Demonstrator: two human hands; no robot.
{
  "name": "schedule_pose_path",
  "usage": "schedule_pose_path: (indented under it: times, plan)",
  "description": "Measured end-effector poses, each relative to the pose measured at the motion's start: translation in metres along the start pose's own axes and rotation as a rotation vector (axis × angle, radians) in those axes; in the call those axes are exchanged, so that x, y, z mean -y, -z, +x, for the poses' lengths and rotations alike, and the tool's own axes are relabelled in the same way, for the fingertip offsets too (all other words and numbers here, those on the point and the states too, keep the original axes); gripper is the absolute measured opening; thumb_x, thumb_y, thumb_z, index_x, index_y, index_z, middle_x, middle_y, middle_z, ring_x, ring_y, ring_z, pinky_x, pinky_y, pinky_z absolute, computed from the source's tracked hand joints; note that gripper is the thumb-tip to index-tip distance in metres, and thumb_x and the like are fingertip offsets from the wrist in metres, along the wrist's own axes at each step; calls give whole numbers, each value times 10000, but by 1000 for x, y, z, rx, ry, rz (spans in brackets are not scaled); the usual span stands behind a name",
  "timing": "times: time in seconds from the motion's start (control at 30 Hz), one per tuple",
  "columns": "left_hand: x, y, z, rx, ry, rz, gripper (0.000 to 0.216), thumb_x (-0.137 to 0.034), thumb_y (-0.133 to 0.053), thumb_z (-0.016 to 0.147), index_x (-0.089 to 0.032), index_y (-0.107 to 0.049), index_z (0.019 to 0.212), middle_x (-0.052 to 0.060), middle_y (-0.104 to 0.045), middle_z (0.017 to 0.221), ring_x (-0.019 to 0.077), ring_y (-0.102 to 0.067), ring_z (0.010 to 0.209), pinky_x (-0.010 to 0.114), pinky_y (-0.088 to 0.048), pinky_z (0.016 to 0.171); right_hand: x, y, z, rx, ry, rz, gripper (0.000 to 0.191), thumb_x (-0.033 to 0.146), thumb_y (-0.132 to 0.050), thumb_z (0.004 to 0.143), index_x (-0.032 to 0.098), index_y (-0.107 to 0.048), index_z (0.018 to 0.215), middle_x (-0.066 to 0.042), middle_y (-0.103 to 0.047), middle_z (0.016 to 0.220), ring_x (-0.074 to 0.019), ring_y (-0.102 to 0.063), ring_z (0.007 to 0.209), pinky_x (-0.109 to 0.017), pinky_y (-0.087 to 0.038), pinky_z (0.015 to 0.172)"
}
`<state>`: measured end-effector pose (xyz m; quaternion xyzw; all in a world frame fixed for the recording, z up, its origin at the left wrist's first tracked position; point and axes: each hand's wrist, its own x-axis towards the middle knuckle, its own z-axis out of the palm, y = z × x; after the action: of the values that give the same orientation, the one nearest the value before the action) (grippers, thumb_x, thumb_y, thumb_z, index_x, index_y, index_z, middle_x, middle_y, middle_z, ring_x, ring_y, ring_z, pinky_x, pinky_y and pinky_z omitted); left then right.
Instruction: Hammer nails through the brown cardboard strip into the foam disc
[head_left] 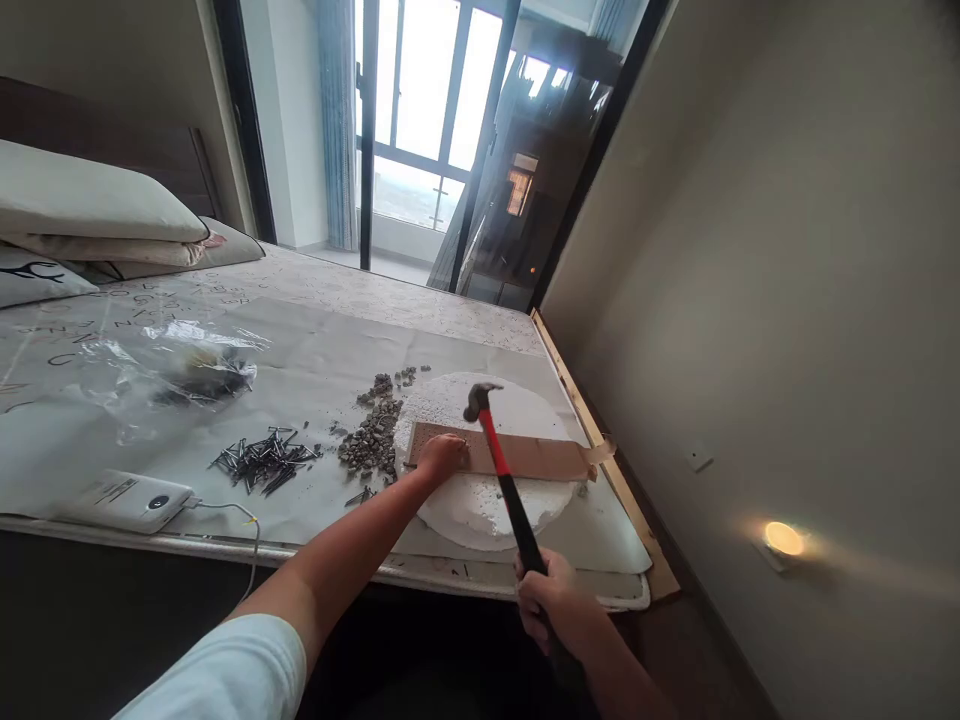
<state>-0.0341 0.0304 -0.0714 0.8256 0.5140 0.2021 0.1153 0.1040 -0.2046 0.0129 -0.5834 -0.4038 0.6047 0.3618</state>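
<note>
My right hand (553, 598) grips the black end of a red-and-black hammer (504, 470), whose head is raised above a brown cardboard strip (525, 456). The strip lies across a round white foam disc (480, 500) on the paper-covered bed. My left hand (439, 457) rests closed on the strip's left end, fingers pinched together; what they pinch is too small to make out.
A pile of dark nails (262, 462) and a heap of small grey-brown bits (373, 438) lie left of the disc. A crumpled clear plastic bag (172, 370), a white power bank (127, 500) with cable, pillows (90, 215), and the wall close on the right.
</note>
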Motion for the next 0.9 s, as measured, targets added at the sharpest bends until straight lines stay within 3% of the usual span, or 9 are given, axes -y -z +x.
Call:
schedule_pose_path:
  times: [0.07, 0.23, 0.4, 0.57, 0.73, 0.9]
  plan:
    - [0, 1, 0, -15, -14, 4, 344, -295, -430, 874, -151, -705, 727, 86, -673, 789, 173, -597, 723, 259, -403, 653, 0, 1, 0, -30, 42, 11, 158, 227, -407, 533, 224, -342, 677, 129, -318, 390, -47, -295, 265, -158, -231, 239]
    - [0, 1, 1, 5, 6, -2, 312, -274, -451, 860, -159, -713, 735, 78, -677, 778, 162, -593, 725, 250, -414, 667, -6, 1, 3, -28, -60, -37, 161, 245, -387, 515, 230, -319, 659, 121, -348, 388, -50, -304, 262, -166, -232, 237]
    - [3, -3, 3, -6, -22, 18, 350, -283, -414, 878, -162, -716, 746, 86, -677, 814, 168, -596, 745, 259, -416, 683, -7, 3, 4, -98, 50, -16, 173, 253, -398, 550, 222, -367, 718, 130, -336, 411, -47, -309, 276, -153, -222, 250]
    - [3, -2, 2, 7, -9, 10, 316, -267, -451, 855, -150, -706, 711, 93, -670, 785, 181, -599, 711, 267, -406, 644, -3, 5, 2, -14, -67, -55, 150, 217, -401, 532, 229, -325, 661, 126, -325, 378, -52, -293, 268, -169, -226, 248]
    - [0, 3, 0, 2, -29, 16, 358, -279, -408, 879, -159, -703, 715, 85, -670, 801, 175, -597, 718, 262, -396, 629, 1, 7, 0, -63, 63, -28, 139, 228, -412, 575, 220, -364, 705, 119, -355, 428, -46, -318, 290, -162, -242, 269]
    - [1, 3, 0, 35, -13, 47, 320, -286, -434, 863, -175, -716, 760, 77, -669, 830, 174, -605, 718, 257, -397, 617, -17, 8, 15, -38, -109, -57, 174, 274, -375, 490, 234, -320, 650, 124, -332, 369, -57, -295, 255, -175, -222, 228]
